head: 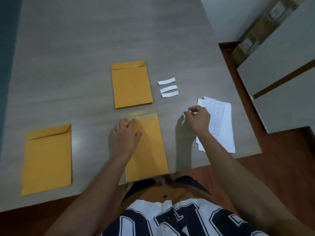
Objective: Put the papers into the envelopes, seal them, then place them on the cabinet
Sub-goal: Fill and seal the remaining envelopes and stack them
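You wear a white shirt (170, 218) printed with large navy block letters outlined in white, over dark shorts (192, 183). Your forearms are bare, with no sleeves, watch or rings showing.

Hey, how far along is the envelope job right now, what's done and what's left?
One envelope lies at the left with its flap down, so it looks finished. The left hand presses on the middle envelope, whose flap is still open with the glue strip bare; the right hand hovers pinched beside the papers. Three peeled strips lie nearby. A stack of envelopes and the papers remain, and nothing visibly sits on the cabinet.
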